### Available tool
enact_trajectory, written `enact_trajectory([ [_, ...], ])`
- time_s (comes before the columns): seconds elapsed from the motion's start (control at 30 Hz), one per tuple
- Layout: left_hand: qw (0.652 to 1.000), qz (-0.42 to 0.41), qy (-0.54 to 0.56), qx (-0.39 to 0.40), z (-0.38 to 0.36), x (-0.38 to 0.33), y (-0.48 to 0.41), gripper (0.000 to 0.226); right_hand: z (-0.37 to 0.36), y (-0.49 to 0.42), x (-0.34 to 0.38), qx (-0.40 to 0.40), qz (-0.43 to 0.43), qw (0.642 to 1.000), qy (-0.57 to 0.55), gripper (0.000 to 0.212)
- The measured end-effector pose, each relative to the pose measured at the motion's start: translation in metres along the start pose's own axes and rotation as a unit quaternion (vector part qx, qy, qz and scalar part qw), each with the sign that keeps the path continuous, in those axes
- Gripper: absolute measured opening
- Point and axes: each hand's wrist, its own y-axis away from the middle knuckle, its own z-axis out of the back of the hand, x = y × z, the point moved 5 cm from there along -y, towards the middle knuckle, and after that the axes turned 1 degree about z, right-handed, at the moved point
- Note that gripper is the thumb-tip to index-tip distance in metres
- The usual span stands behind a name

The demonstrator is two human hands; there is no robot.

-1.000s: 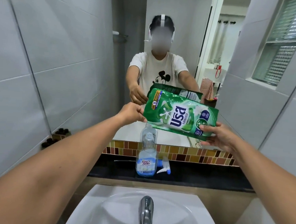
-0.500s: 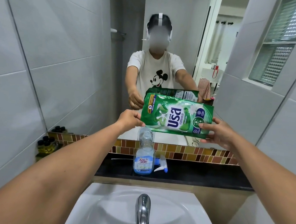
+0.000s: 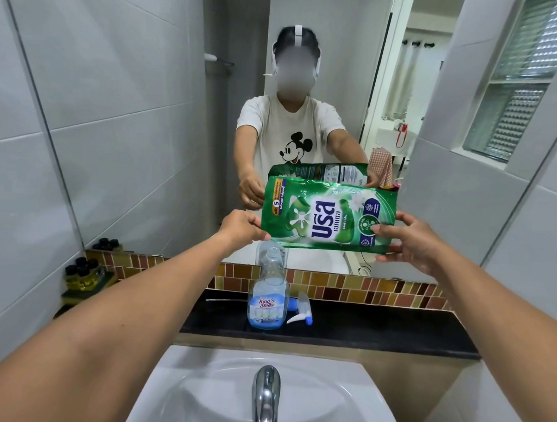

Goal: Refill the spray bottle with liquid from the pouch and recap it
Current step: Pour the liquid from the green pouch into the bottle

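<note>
Turning pouch flatter; left hand pinching corner above open spray bottle, right hand pinching other end. Pouring likely coming next.

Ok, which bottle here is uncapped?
The clear spray bottle below the pouch; its trigger head lies beside it. The small yellow bottles at left have black caps.

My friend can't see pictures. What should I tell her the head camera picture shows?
The left hand and right hand hold a green pouch sideways by its ends, just above an uncapped spray bottle standing on a black ledge. Its trigger cap lies beside it, beyond a white sink.
</note>
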Motion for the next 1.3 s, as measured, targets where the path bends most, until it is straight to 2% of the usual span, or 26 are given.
enact_trajectory([
  [0.2, 1.0, -0.001, 0.002, -0.008, 0.0, 0.002, 0.003, 0.011, -0.002, 0.0, 0.005, -0.001, 0.0, 1.0, 0.01, 0.06],
  [0.8, 1.0, -0.005, 0.019, -0.011, 0.0, -0.001, 0.007, 0.011, -0.001, 0.0, 0.021, -0.003, 0.009, 0.999, 0.038, 0.061],
  [1.3, 0.999, 0.003, 0.045, -0.028, -0.003, -0.002, 0.011, 0.016, 0.0, 0.004, 0.034, -0.008, 0.021, 0.998, 0.061, 0.054],
])
